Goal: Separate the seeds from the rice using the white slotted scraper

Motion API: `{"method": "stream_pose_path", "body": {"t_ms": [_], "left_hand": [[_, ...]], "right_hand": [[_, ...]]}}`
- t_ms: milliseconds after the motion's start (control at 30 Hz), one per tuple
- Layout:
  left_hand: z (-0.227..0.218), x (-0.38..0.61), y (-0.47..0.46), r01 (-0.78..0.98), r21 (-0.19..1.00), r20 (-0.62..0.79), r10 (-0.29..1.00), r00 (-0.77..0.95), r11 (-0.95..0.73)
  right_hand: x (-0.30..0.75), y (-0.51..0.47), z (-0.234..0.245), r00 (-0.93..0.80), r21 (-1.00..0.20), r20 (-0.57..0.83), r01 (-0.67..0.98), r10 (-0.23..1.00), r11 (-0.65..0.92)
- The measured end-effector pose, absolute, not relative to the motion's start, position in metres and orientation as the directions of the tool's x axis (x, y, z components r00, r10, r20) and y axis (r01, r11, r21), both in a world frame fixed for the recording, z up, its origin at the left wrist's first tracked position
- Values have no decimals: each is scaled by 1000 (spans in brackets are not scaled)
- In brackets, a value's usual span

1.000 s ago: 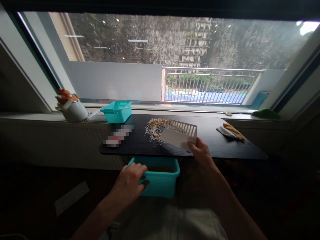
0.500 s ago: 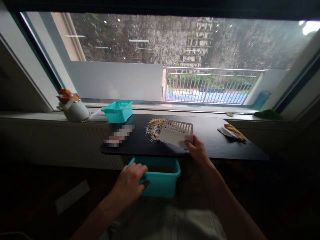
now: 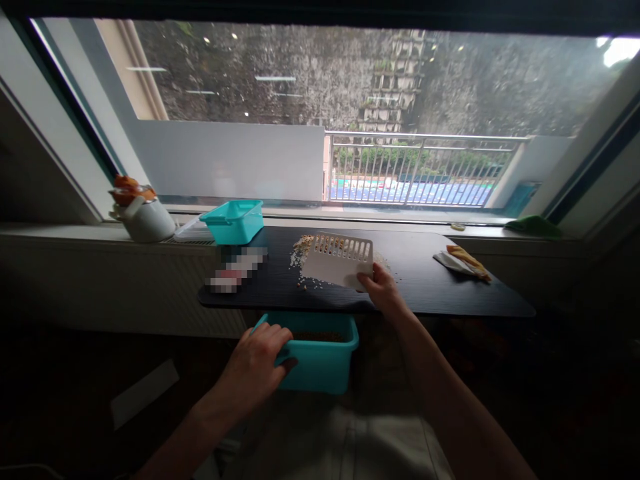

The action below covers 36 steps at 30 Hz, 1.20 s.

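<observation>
My right hand (image 3: 383,291) grips the lower corner of a white slotted plastic scraper (image 3: 336,261), which stands tilted on the dark tabletop (image 3: 435,293) over a pile of mixed pale and brown grains (image 3: 301,252). The scraper covers most of the pile. My left hand (image 3: 257,363) is closed on the left rim of a teal plastic bin (image 3: 320,357) held just under the table's front edge. Brown grains lie inside that bin.
A second teal bin (image 3: 234,221) stands at the table's back left, beside a clear lid. A blurred flat item (image 3: 235,270) lies left of the grains. A white pot with orange contents (image 3: 140,215) sits on the sill. A folded wrapper (image 3: 463,261) lies at the right.
My right hand has slid the scraper leftward and away from me, over the grain pile. The left hand and its bin have stayed in place.
</observation>
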<state>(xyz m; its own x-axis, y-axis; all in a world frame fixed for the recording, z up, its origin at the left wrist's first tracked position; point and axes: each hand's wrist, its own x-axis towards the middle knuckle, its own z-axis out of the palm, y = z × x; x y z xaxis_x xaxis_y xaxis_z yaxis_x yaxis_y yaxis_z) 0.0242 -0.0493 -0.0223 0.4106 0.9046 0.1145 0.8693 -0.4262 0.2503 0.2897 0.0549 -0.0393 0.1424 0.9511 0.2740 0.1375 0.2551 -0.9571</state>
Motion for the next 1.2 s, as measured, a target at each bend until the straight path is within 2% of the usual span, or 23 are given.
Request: {"method": "stream_pose_path", "body": {"t_ms": [300, 667, 933, 1000, 1100, 1200], "left_hand": [[-26, 10, -51, 859, 282, 142, 904, 403, -427], [-17, -3, -48, 869, 297, 117, 918, 378, -396], [-15, 1, -45, 860, 307, 88, 912, 400, -407], [-15, 5, -46, 859, 301, 86, 909, 408, -414], [-16, 16, -48, 863, 280, 86, 907, 413, -420], [-16, 28, -51, 873, 254, 86, 909, 408, -417]], "right_hand": [[271, 66, -45, 12, -935, 329, 141, 944, 325], [247, 74, -46, -10, -917, 357, 185, 934, 353], [286, 37, -32, -216, -935, 296, 132, 930, 328], [302, 32, -30, -152, -940, 303, 115, 941, 321], [323, 34, -28, 139, -951, 301, 123, 943, 285], [335, 43, -27, 372, -956, 288, 169, 882, 241]]}}
